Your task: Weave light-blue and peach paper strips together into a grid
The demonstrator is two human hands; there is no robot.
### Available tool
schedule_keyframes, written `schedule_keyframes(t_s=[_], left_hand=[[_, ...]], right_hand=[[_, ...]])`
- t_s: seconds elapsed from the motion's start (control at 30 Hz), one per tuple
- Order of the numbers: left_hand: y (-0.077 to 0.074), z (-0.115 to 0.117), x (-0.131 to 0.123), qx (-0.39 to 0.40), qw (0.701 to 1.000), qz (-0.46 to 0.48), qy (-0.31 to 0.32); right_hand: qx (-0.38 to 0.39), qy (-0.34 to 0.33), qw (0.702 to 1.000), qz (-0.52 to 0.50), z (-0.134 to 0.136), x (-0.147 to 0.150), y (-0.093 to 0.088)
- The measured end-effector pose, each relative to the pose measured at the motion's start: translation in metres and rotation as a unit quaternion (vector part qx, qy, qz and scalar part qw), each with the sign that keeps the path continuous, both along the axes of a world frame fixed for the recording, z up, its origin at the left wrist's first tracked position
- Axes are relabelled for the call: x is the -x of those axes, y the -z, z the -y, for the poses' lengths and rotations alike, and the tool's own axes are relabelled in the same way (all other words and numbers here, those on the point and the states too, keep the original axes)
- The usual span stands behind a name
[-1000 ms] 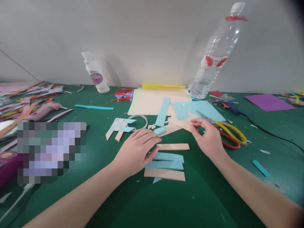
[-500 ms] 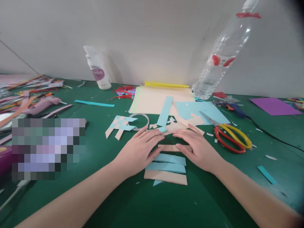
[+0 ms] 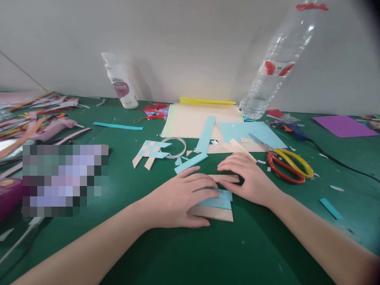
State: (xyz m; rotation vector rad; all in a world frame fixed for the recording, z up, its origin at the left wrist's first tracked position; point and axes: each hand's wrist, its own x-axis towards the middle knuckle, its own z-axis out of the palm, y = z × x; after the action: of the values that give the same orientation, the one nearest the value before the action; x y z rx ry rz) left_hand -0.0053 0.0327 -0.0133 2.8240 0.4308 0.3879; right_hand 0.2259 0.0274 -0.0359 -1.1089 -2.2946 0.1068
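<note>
Clear bottle (image 3: pixel 276 68): by the grey wall (image 3: pixel 190 47); can't tell what's inside
White bottle (image 3: pixel 121 88): insides hidden
Worktop (image 3: pixel 237 257): green, messy
Paper strips (image 3: pixel 215 203): partly under left hand (image 3: pixel 185 198), fingers apart
Right hand (image 3: pixel 249 174): fingers apart, at a peach strip (image 3: pixel 230 178)

A clear bottle (image 3: pixel 273 67) with a red band (image 3: pixel 312 7) and a white bottle (image 3: pixel 121 88) stand near the grey wall (image 3: pixel 190 43). At right, a blue glue gun (image 3: pixel 297 132) with a black cord (image 3: pixel 314 144) lies near a purple sheet (image 3: pixel 346 126); at left, a pink glue gun (image 3: pixel 55 128) lies among coloured scraps (image 3: pixel 56 104).
</note>
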Motion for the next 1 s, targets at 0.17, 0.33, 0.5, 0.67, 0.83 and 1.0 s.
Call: schedule_keyframes(t_s=[0.17, 0.33, 0.5, 0.67, 0.83, 1.0], left_hand=[[0.001, 0.001, -0.001, -0.007, 1.000, -0.004, -0.007], [0.001, -0.002, -0.001, -0.026, 0.999, -0.006, -0.032], [0.003, -0.002, 0.000, -0.065, 0.995, -0.008, -0.070], [0.007, -0.007, 0.004, -0.101, 0.987, -0.027, -0.122], [0.008, -0.009, 0.004, -0.123, 0.978, -0.036, -0.164], [0.004, -0.007, 0.004, -0.143, 0.981, -0.011, -0.128]], right_hand=[[0.003, -0.008, 1.000, 0.006, 0.002, -0.003, -0.001], [-0.006, 0.022, 1.000, -0.002, 0.001, -0.004, 0.000], [-0.004, 0.039, 0.999, -0.001, -0.002, -0.004, 0.003], [-0.018, 0.077, 0.997, -0.016, -0.006, -0.010, 0.007], [0.021, 0.091, 0.995, -0.044, -0.004, -0.010, 0.006], [0.046, 0.082, 0.991, -0.095, -0.005, -0.008, 0.007]])
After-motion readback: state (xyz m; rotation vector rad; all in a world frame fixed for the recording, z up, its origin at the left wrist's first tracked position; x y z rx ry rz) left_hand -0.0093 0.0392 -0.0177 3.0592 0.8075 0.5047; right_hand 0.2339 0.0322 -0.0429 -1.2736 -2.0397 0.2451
